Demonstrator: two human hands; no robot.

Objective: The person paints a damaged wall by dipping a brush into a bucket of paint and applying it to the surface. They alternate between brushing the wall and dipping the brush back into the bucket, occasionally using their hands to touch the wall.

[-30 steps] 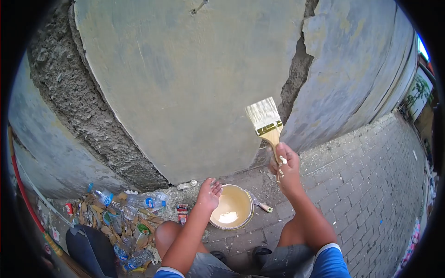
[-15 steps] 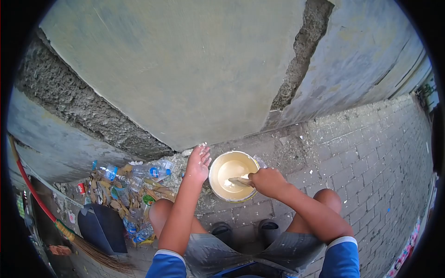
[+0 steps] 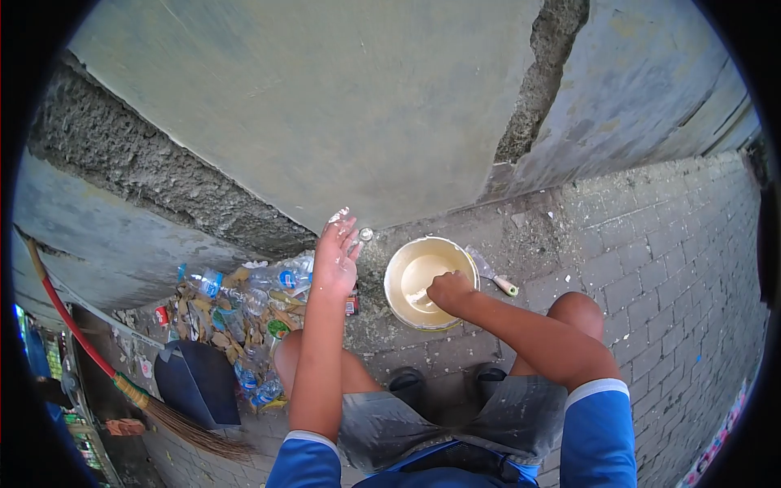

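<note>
My right hand point(image 3: 450, 291) is closed over the bucket point(image 3: 394, 299) of cream paint, gripping the paintbrush, which is mostly hidden under the hand and inside the bucket. Bare and raised to the left of the bucket, my left hand point(image 3: 335, 252) has its fingers apart and spots of pale paint on the fingertips. It holds nothing. Right of the bucket lies a scraper point(image 3: 506, 285) with a pale handle on the paving.
Ahead rises a grey wall point(image 3: 325, 106) with rough broken strips. Plastic bottles point(image 3: 281, 278) and dry leaves lie at left, beside a dark dustpan point(image 3: 195, 382) and a broom point(image 3: 175, 419). A brick piece point(image 3: 124, 427) lies farther left.
The brush has come down from in front of the wall into the bucket with my right hand. My left hand has moved up and left, away from the bucket. The view has tilted down.
</note>
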